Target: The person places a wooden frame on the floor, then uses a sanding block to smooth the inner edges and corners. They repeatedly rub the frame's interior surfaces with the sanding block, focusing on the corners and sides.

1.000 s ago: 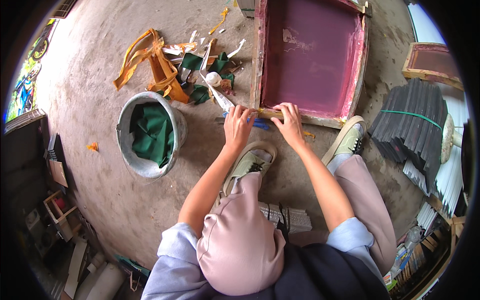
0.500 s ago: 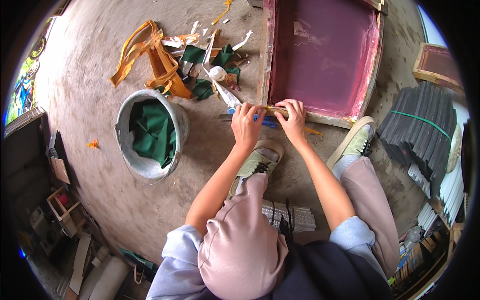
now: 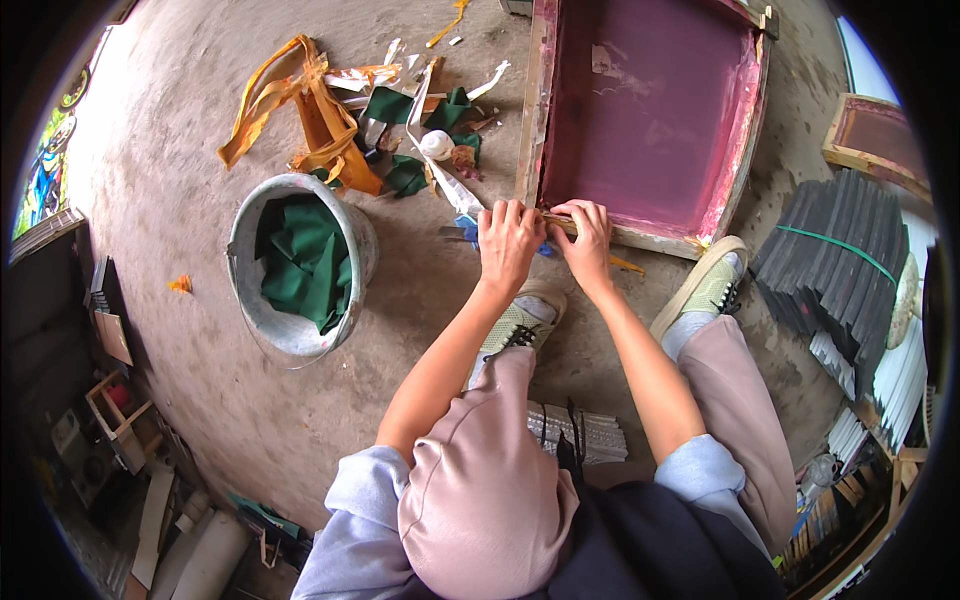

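Note:
A wooden screen-printing frame (image 3: 655,240) with purple mesh (image 3: 650,110) lies on the floor in front of me. My left hand (image 3: 510,245) is closed at its near left corner, fingers bent down; whatever they pinch is hidden. Just beside it, my right hand (image 3: 587,238) grips the near edge, fingers on top and thumb below. A thin yellowish-brown strip (image 3: 560,219) shows between the hands along that edge. Under them lies a blue thing (image 3: 545,249), mostly covered, with a flat grey piece (image 3: 455,233) sticking out to the left.
A grey bucket (image 3: 238,262) holding green cloth (image 3: 305,262) stands at left. Beyond it lie orange strips (image 3: 325,130), green scraps (image 3: 388,105) and white tape (image 3: 425,140). At right sits a strapped stack of dark slats (image 3: 825,270), near a smaller frame (image 3: 835,150). My shoes (image 3: 515,325) flank the near edge.
My left hand has turned over slightly and shifted to the right, with its back now more toward me. The right hand stays at the frame's edge, nearly unmoved.

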Demonstrator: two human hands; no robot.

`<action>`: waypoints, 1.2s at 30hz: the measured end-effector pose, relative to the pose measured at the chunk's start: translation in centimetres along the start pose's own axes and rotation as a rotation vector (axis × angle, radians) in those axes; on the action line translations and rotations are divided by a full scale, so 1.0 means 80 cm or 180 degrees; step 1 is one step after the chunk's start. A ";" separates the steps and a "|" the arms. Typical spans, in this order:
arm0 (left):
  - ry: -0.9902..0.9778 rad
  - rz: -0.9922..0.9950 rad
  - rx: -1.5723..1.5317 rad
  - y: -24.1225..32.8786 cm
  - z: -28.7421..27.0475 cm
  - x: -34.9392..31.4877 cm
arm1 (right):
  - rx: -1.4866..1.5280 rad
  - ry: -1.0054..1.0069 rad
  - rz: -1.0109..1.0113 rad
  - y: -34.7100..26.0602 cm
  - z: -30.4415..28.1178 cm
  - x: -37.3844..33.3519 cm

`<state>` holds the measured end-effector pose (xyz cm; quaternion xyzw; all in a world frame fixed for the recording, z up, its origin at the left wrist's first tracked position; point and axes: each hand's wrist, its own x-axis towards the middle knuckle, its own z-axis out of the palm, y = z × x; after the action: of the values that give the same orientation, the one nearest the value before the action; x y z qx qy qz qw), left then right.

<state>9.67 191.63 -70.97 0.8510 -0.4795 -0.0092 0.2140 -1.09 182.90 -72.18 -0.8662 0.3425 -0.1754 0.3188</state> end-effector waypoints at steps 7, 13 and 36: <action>-0.0023 -0.0455 -0.0157 -0.005 -0.019 0.005 | 0.0008 0.0009 -0.0017 -0.004 -0.005 -0.002; 0.0036 -0.0078 -0.0082 -0.020 -0.023 0.001 | -0.0014 -0.0014 0.0017 0.000 -0.004 -0.002; -0.0682 -0.0947 -0.0855 0.021 -0.002 0.000 | -0.0042 0.0149 -0.0078 -0.007 0.001 -0.005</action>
<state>8.36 190.91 -70.16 0.8703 -0.3632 -0.1947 0.2696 -1.06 183.50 -71.91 -0.8681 0.3404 -0.1973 0.3028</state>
